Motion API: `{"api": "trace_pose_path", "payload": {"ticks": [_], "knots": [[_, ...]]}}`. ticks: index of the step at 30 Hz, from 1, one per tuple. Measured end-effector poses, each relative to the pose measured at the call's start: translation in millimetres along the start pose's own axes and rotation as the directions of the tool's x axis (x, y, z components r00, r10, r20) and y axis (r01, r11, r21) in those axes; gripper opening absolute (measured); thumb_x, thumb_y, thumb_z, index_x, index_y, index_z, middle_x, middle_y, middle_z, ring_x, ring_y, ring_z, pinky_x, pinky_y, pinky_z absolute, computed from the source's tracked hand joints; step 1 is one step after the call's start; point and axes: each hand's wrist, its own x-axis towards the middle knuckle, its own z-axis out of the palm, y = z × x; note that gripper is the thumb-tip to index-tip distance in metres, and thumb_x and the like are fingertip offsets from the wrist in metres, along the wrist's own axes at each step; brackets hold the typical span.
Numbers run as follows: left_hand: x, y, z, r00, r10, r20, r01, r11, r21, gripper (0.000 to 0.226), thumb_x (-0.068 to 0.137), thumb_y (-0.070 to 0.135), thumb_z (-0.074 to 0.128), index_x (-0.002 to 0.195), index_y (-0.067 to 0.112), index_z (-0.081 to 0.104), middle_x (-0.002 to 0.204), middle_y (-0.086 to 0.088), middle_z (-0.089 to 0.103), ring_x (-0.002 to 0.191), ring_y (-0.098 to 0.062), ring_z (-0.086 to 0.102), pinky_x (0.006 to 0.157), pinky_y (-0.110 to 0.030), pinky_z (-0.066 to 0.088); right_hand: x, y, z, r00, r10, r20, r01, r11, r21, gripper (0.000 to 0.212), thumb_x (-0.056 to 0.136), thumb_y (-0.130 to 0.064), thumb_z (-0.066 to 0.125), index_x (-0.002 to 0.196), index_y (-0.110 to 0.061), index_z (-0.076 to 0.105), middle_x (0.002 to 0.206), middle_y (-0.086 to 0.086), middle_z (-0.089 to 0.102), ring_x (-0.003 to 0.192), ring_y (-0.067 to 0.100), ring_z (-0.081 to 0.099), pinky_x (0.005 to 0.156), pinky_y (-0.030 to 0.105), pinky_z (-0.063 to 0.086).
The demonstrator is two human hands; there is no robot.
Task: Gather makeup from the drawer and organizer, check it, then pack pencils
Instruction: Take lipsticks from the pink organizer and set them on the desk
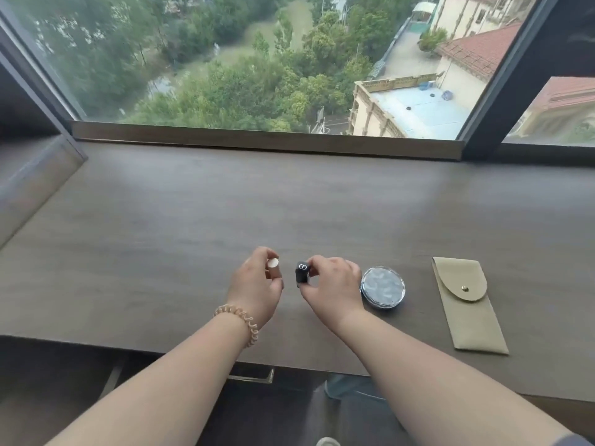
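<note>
Here, low centre, the left hand (256,281) is gripping a tan tube (274,267), the right hand (333,283) pinching a dark lipstick (302,274) upright on the desk (193,220), likely lining them up for checking.

Left hand (256,284) holding tan tube (274,268), right hand (335,284) pinching black lipstick (302,273)

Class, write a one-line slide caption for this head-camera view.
Left hand holds a tan tube, right hand a black tube, beside a round compact and beige pouch.
</note>
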Motion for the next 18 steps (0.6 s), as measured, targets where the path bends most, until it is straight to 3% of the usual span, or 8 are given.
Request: {"api": "trace_pose_path", "payload": {"ticks": [3, 8, 13, 18], "knots": [[7.6, -3.6, 11.7, 0.999, -0.028, 0.016, 0.027, 0.998, 0.048, 0.030, 0.077, 0.012, 0.058, 0.099, 0.030, 0.048, 0.087, 0.004, 0.071, 0.088, -0.012, 0.063, 0.073, -0.026, 0.045, 6.6, 11.5, 7.6, 0.999, 0.027, 0.025, -0.026, 0.999, -0.031, 0.013, 0.083, -0.032, 0.059, 0.093, -0.026, 0.065, 0.090, -0.010, 0.067, 0.102, 0.015, 0.055, 0.096, 0.030, 0.020], [16.8, -3.1, 29.5, 0.997, 0.014, 0.072, -0.017, 0.999, 0.038, 0.028, 0.078, 0.008, 0.059, 0.102, 0.021, 0.051, 0.094, 0.000, 0.068, 0.092, -0.016, 0.062, 0.074, -0.024, 0.042, 11.1, 19.4, 16.4, 0.997, 0.069, 0.041, -0.066, 0.996, -0.060, 0.012, 0.083, -0.031, 0.061, 0.092, -0.025, 0.065, 0.089, -0.009, 0.066, 0.104, 0.015, 0.054, 0.104, 0.035, 0.019], [23.7, -4.5, 43.1, 0.995, 0.060, 0.082, -0.064, 0.997, 0.045, 0.025, 0.079, 0.009, 0.061, 0.101, 0.017, 0.053, 0.097, 0.000, 0.062, 0.094, -0.020, 0.061, 0.081, -0.033, 0.048, 10.3, 33.8, 19.7, 0.991, 0.120, 0.053, -0.113, 0.987, -0.118, 0.014, 0.081, -0.030, 0.061, 0.095, -0.026, 0.063, 0.089, -0.009, 0.066, 0.108, 0.016, 0.054, 0.105, 0.036, 0.014], [25.5, -3.5, 52.0, 0.989, 0.118, 0.092, -0.124, 0.991, 0.057, 0.024, 0.081, 0.011, 0.059, 0.105, 0.016, 0.054, 0.098, 0.000, 0.059, 0.094, -0.021, 0.061, 0.081, -0.033, 0.048, 9.8, 34.3, 24.2, 0.992, 0.115, 0.060, -0.107, 0.985, -0.132, 0.017, 0.079, -0.028, 0.061, 0.095, -0.025, 0.063, 0.090, -0.008, 0.066, 0.111, 0.015, 0.052, 0.105, 0.035, 0.011]]}}
